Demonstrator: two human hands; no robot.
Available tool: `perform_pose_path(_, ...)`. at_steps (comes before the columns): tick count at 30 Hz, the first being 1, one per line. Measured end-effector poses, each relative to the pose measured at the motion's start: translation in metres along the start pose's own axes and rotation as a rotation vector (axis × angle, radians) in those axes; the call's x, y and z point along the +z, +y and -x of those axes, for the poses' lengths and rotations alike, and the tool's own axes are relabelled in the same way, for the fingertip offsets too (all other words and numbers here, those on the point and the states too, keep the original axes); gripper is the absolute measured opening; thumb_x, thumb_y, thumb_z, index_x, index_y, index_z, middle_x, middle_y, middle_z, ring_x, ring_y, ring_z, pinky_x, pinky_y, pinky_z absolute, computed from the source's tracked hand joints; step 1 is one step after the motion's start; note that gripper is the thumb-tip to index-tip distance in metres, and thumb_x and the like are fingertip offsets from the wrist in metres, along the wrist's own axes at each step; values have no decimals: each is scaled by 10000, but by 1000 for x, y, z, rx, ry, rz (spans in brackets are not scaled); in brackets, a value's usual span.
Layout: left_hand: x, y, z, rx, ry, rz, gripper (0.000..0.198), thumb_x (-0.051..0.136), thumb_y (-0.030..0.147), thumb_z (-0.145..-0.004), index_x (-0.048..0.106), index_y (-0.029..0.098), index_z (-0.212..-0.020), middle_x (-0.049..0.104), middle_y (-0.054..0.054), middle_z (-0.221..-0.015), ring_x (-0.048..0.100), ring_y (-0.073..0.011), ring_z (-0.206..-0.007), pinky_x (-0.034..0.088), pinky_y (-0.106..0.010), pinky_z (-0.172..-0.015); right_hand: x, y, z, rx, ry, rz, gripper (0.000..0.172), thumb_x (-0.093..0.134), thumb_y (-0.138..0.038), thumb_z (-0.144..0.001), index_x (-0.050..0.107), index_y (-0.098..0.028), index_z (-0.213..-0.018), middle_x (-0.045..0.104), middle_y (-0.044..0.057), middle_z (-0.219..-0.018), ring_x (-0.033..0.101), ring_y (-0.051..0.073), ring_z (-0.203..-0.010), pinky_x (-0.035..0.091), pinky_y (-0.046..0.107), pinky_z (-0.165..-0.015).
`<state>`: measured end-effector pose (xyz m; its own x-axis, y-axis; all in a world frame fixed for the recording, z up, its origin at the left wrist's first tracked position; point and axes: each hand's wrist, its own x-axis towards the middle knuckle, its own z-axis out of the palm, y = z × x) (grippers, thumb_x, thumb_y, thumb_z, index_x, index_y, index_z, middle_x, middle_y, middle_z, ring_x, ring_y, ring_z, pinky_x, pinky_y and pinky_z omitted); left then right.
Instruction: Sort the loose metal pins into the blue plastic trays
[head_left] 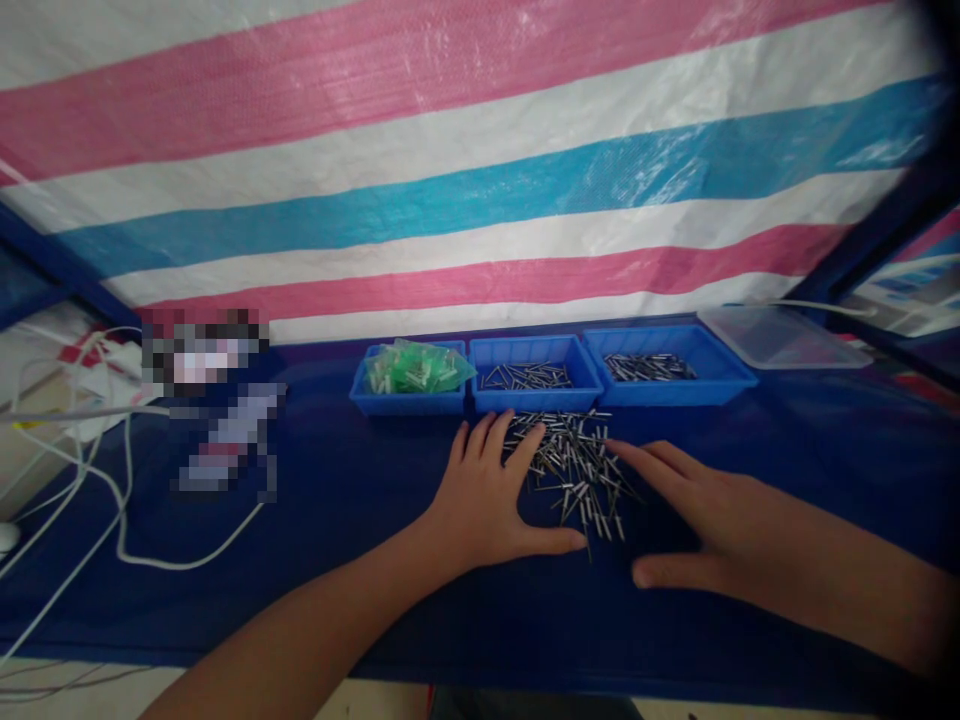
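A loose pile of metal pop rivets [574, 455] lies on the dark blue table, in front of the blue bins. My left hand [484, 495] rests at the pile's left side, fingers spread, fingertips at the rivets. On the right side, my right hand [694, 515] is open too, its index fingertip at the pile's edge and its thumb apart. Neither hand grips anything that I can see. Behind the pile, the middle blue bin [536, 402] and the right blue bin [675, 391] both contain rivets. Green-and-clear plastic packets [420, 368] fill the left blue bin [409, 404].
A clear plastic lid [784, 338] lies at the back right. White cables [187, 565] loop over the table's left side near blurred-out items [232, 440]. A striped plastic sheet [450, 215] hangs behind the bins. The table's front edge [525, 685] runs along the bottom.
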<state>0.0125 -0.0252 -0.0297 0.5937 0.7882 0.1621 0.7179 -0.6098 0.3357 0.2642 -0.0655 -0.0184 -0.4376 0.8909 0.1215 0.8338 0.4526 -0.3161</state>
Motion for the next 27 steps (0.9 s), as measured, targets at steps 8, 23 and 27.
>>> perform_pose_path(8,4,8,2,33,-1,52,1073,545,822,-575,291,236,-1437,241,-158,-1508,162,-407,-1385,126,-644,-1088,22,-8,-10,-18,-15,11,537,631,-349,-798,486,-217,-1298,575,115,-1166,678,217,-787,578,354,-666)
perform_pose_path(23,7,3,-3,-10,120,24,439,473,339,-899,432,171,-1303,442,-145,-1363,405,-285,-1276,321,-480,-1080,14,-40,-52,-156,40,13,137,487,-167,-861,618,-203,-846,627,44,-836,617,168,-702,469,290,-606)
perform_pose_path(27,4,0,-7,-32,147,31,360,447,306,-921,477,164,-1251,506,-124,-1274,466,-250,-1198,384,-420,-1034,6,-41,-71,-172,0,22,154,499,-186,-868,642,-197,-813,634,52,-834,622,184,-743,465,306,-659)
